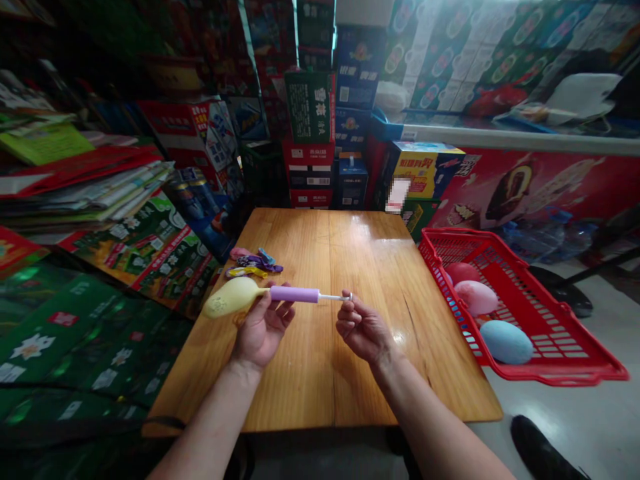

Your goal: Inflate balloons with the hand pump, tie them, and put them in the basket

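A purple balloon pump (294, 294) lies level between my hands, above the wooden table. On its left end sits a pale yellow balloon (232, 297), partly inflated. My left hand (264, 328) is closed around the pump's nozzle end, where the balloon's neck meets it. At the other end, my right hand (364, 327) grips the pump's handle, and the white rod shows drawn out of the barrel. Several limp balloons (255, 262), pink, purple, blue and yellow, lie in a small heap on the table beyond my left hand.
To the right, a red plastic basket (547, 320) holds a blue balloon (507, 342), a pink balloon (476, 297) and a red one. Stacked cartons (310, 163) stand behind the wooden table (320, 400). Green boxes (95, 347) and piled papers (90, 193) line the left side.
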A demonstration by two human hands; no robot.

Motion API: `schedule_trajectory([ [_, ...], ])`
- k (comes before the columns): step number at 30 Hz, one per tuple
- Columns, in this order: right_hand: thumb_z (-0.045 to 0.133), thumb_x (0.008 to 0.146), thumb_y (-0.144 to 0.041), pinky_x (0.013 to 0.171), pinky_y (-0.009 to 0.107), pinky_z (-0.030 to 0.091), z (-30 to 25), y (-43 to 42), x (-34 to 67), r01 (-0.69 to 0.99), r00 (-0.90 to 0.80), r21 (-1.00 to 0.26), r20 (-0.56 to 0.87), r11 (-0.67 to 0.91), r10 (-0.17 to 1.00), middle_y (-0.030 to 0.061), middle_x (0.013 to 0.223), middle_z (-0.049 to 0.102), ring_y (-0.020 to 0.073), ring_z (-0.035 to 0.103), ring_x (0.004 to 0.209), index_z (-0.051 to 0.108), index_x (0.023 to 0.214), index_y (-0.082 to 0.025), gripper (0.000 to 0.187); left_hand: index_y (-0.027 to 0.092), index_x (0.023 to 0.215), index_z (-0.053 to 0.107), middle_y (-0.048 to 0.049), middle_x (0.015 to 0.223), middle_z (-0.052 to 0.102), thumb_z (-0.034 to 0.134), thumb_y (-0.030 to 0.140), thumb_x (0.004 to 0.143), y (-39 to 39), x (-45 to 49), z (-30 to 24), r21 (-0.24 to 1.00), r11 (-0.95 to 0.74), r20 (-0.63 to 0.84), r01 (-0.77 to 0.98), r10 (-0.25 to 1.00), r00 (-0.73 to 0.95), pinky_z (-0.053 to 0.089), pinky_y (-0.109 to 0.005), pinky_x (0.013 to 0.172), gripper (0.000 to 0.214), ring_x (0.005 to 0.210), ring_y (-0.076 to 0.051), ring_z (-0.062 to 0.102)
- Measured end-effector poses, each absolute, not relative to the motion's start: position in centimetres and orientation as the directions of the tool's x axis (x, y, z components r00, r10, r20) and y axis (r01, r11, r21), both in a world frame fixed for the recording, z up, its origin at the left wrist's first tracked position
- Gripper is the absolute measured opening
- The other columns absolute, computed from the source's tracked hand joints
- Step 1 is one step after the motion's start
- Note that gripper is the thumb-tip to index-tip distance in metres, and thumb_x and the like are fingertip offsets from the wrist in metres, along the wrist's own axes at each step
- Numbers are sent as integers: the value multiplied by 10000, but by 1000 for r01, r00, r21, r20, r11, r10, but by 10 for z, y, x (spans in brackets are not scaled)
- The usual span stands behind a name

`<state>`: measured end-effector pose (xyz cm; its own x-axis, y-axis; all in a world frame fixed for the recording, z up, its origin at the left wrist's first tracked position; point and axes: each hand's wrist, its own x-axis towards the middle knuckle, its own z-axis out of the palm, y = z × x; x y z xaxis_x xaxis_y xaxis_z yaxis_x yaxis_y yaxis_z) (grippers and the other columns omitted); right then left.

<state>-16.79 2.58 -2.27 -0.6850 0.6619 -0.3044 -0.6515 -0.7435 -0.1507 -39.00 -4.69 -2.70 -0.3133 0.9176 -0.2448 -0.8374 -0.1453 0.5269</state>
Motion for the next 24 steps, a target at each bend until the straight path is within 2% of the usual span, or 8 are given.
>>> schedule_trajectory([
  [2, 722, 867, -114, 482, 149, 395, -28, 18, -175, -602, -722, -150, -317, -785, 615, -16, 702, 644, 41, 457, 493, 630, 1025, -142, 185, 235, 1191, 683, -107, 1238, 709, 704, 186, 886, -49, -381, -31, 526, -70, -256, -847, 937, -237, 613, -349, 788, 309, 1019, -234, 708],
  [5, 717, 869, -116, 496, 149, 412, -31, 13, -178, -563, -752, -140, -323, -815, 575, -8, 730, 653, 46, 472, 513, 621, 1033, -152, 193, 212, 1164, 696, -119, 1205, 721, 711, 186, 881, -49, -373, -35, 524, -49, -286, -850, 930, -230, 605, -351, 821, 284, 1010, -226, 709],
  [9, 671, 902, -125, 500, 153, 421, -22, 24, -167, -599, -733, -142, -297, -788, 611, -29, 692, 614, 46, 469, 507, 617, 1023, -138, 134, 192, 1138, 706, -123, 1168, 733, 724, 195, 871, -47, -377, -32, 530, -111, -273, -841, 917, -293, 597, -317, 811, 268, 995, -216, 710],
  [12, 632, 915, -90, 476, 148, 394, -22, 29, -163, -655, -686, -147, -296, -741, 665, -46, 664, 590, 39, 440, 475, 616, 1026, -141, 123, 219, 1155, 702, -103, 1199, 725, 728, 211, 872, -48, -381, -29, 548, -131, -238, -826, 922, -304, 598, -329, 810, 284, 1021, -224, 705],
  [17, 681, 900, -119, 494, 154, 418, -32, 16, -176, -586, -737, -106, -341, -803, 584, -27, 714, 628, 45, 462, 503, 605, 1021, -158, 148, 241, 1210, 678, -102, 1279, 692, 693, 200, 904, -52, -373, -32, 555, -31, -245, -831, 949, -199, 599, -368, 840, 308, 1063, -229, 692],
  [24, 676, 889, -83, 500, 149, 418, -26, 13, -182, -607, -732, -78, -332, -791, 595, -42, 717, 603, 36, 455, 501, 601, 1027, -150, 170, 175, 996, 687, -142, 1201, 722, 699, 129, 877, -46, -375, -33, 514, -92, -245, -853, 937, -248, 603, -331, 835, 129, 1010, -218, 711],
])
